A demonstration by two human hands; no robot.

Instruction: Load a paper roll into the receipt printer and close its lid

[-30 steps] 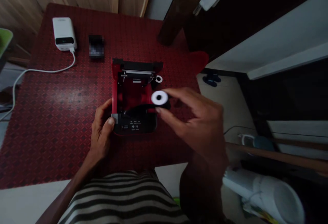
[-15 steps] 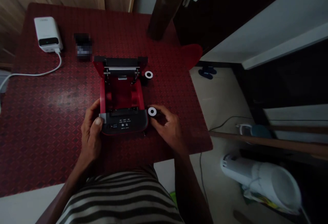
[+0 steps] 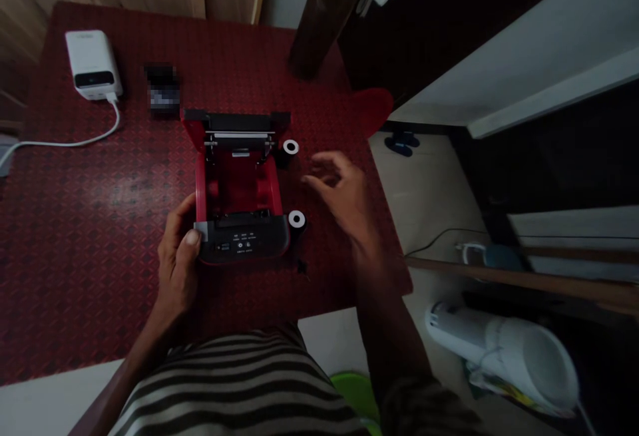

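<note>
A red and black label printer (image 3: 242,239), its lid raised and its red inside bare, sits on the table in front of me. My left hand (image 3: 180,246) grips its front left corner, thumb on top and fingers along the side. To the right of the printer, my right hand (image 3: 342,190) hovers with fingers curved and apart, holding nothing. Nearest to it are two small dark rolls with white ringed ends: the front roll (image 3: 297,220) stands beside the printer's front right corner, and the rear roll (image 3: 289,148) beside the raised lid.
A white power bank (image 3: 92,63) with a white cable lies at the back left of the red patterned table (image 3: 100,276). Next to it is a blurred-out dark item (image 3: 162,90). A brown post (image 3: 327,16) rises at the back. A red chair (image 3: 372,110) adjoins the right edge.
My right hand has let go of the front roll and moved away, up and to the right. The roll stays by the printer. My left hand has kept its hold.
</note>
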